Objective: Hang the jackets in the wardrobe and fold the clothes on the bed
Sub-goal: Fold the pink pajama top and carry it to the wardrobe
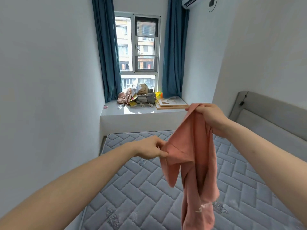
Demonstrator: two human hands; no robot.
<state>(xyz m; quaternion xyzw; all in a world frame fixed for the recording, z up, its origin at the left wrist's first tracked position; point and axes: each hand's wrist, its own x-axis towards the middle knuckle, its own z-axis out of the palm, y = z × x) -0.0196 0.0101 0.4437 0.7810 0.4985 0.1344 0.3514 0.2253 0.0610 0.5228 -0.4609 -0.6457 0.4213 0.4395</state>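
Both bare forearms reached in from the lower corners of the frame, and between them a pink garment (192, 163) hung in the air right of centre, its lower end trailing down to the bottom edge above the grey quilted mattress (132, 188). At mid-frame the left hand (149, 149) pinched one edge of the cloth, thumb and curled fingers closed together on a fold. Higher, toward the right, the right hand (211, 115) gripped the top of the garment, its fingers wrapped round the bunched fabric. A small pale mark showed on the cloth near its lower end, too blurred to read. At the right edge of the frame stood a padded grey headboard (269, 110). Beyond the mattress, in the centre, a white window ledge (141, 112) carried a heap of boxes, bags and crumpled cloth (139, 96), with a flat picture board (171, 102) lying just to its right. Blue curtains (106, 52) hung at both sides of the window (137, 45), and an air conditioner (190, 2) sat in the upper right.
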